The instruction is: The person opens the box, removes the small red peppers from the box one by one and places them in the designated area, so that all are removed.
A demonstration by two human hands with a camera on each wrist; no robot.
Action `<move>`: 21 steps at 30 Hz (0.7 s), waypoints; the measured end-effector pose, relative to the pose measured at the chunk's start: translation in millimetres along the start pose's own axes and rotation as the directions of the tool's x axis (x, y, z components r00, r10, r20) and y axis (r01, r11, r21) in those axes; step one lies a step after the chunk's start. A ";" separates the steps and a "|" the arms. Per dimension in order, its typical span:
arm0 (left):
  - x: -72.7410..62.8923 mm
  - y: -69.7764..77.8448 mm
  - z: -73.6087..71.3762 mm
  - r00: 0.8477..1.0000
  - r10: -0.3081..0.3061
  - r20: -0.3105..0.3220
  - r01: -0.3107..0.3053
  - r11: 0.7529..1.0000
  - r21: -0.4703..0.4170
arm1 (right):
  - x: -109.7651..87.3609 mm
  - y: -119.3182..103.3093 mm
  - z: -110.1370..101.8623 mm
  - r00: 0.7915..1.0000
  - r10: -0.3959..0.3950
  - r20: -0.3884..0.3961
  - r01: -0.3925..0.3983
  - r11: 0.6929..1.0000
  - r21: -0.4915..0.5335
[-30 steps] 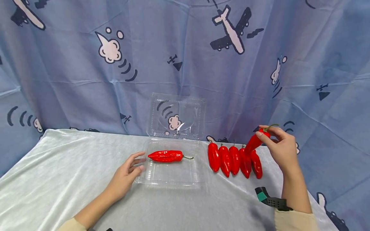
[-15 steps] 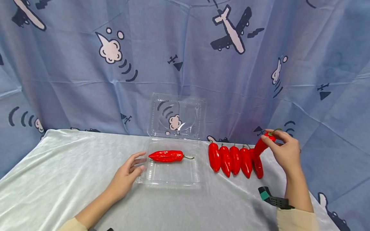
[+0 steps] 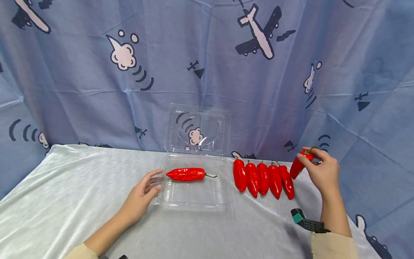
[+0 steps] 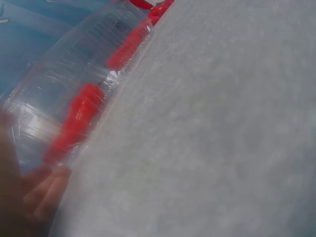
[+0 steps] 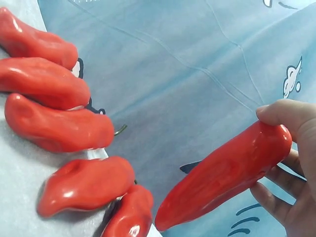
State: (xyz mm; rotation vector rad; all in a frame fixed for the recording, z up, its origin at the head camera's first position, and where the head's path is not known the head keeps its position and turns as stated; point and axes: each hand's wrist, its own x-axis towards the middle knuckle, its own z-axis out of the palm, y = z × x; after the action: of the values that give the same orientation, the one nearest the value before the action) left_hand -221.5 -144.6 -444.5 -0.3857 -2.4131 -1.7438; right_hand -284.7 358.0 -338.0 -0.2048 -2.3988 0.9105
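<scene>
In the head view my right hand pinches a red pepper near its green stem, thumb on one side and fingers on the other. Its tip points down, just right of a row of several red peppers. The right wrist view shows the held pepper slanting from the fingers, its tip near the closest one in the row. A clear plastic clamshell box stands with its lid up; one red pepper lies crosswise inside. My left hand rests at its left wall, fingers loosely bent.
A pale velvety cloth covers the table. Behind it hangs a blue curtain with airplane prints, right at the table's back edge. A black strap sits by the right wrist.
My right hand has moved right and slightly down with the pepper, away from over the row's right end to beside it. The left hand and the box have stayed put.
</scene>
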 end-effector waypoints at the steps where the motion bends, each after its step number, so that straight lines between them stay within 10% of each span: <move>1: 0.1 -0.3 0.1 1.000 -0.005 0.001 0.005 1.000 0.001 | 0.2 0.9 0.1 1.000 0.005 -0.004 -0.005 1.000 -0.007; 21: 0.2 1.1 -0.2 1.000 -0.014 0.005 0.014 1.000 -0.004 | -0.6 13.8 2.6 0.997 0.055 0.054 -0.052 0.997 -0.061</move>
State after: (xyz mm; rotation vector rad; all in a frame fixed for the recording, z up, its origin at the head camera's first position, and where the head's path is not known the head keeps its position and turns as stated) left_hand -221.4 -144.4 -443.4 -0.3746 -2.4223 -1.7552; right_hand -286.3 366.8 -348.8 -0.2706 -2.4841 0.8800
